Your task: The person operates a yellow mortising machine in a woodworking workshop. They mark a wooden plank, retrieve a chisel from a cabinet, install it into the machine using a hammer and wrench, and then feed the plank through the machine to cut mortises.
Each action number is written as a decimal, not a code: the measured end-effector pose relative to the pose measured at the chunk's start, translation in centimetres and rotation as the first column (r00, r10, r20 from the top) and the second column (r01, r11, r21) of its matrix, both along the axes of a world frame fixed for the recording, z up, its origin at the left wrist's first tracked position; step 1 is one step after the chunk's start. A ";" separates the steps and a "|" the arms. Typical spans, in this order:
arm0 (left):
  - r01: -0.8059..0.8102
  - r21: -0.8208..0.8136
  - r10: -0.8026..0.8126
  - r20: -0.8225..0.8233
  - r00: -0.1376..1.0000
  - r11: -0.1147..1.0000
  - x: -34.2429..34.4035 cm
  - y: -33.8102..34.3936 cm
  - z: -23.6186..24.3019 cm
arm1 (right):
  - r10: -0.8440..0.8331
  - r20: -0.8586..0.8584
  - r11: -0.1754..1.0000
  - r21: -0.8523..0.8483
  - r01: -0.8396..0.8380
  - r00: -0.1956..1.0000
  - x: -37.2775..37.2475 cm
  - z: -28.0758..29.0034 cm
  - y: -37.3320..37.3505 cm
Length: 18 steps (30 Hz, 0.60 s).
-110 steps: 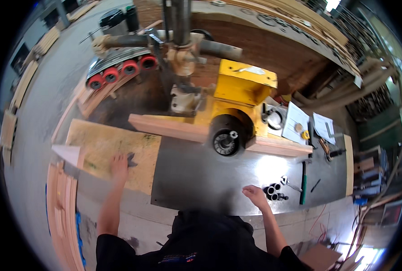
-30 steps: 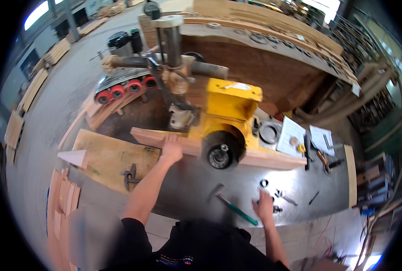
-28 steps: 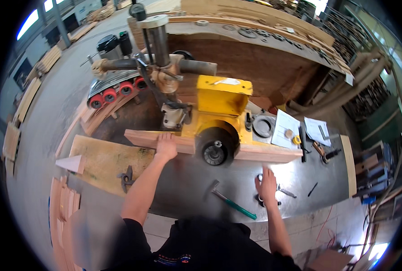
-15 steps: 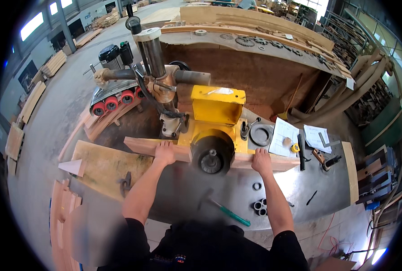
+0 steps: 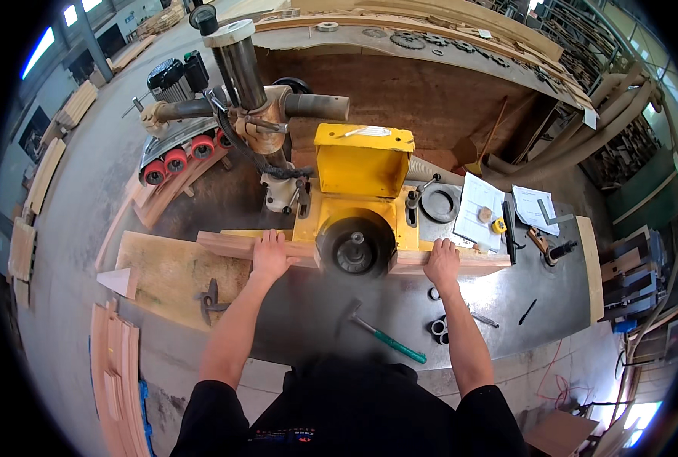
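On the left of a yellow machine head (image 5: 365, 160), my left hand (image 5: 270, 257) grips a pale wooden board (image 5: 228, 244), fingers over its top edge. To the right, my right hand (image 5: 442, 263) holds a similar wooden board (image 5: 480, 262) from above. Between the boards stands a metal spindle (image 5: 355, 250) in a round dark recess. Whether the boards join behind it cannot be seen. A yellow strip shows behind the left board. Nearer me on the metal table (image 5: 316, 316) lies a hammer (image 5: 388, 339) with a green handle; black rings (image 5: 439, 327) sit near my right forearm.
A metal column (image 5: 240, 68) rises behind my left hand, beside a feeder with red rollers (image 5: 175, 160). At the right lie paper sheets (image 5: 472, 194), a yellow tape measure (image 5: 499, 225) and a pen (image 5: 527, 312). A dark clamp-like tool (image 5: 211, 301) rests on a panel (image 5: 148, 259).
The view has shifted. Both hands stay on the boards; the left board has come slightly toward me from the yellow machine head, and more yellow shows behind it.
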State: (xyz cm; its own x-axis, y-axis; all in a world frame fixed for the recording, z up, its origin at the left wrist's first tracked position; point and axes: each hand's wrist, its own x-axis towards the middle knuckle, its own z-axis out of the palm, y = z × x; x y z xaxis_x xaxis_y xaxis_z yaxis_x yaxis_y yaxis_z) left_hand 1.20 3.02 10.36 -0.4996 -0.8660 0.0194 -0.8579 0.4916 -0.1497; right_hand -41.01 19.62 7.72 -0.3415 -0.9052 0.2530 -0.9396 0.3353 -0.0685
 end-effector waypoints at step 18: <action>-0.017 0.026 0.020 -0.137 0.990 1.000 1.0 -0.3 -0.7 | 0.063 0.353 0.895 0.395 -0.209 0.934 14.3 -4.9 18.0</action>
State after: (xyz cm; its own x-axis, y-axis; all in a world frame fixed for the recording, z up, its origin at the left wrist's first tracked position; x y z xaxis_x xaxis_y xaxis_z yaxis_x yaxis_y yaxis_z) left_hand 2.22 2.70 9.66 -0.4775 -0.8762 0.0656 -0.8785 0.4774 -0.0177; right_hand -26.70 37.59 2.84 -0.2030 -0.9431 -0.2633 -0.9274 0.2715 -0.2574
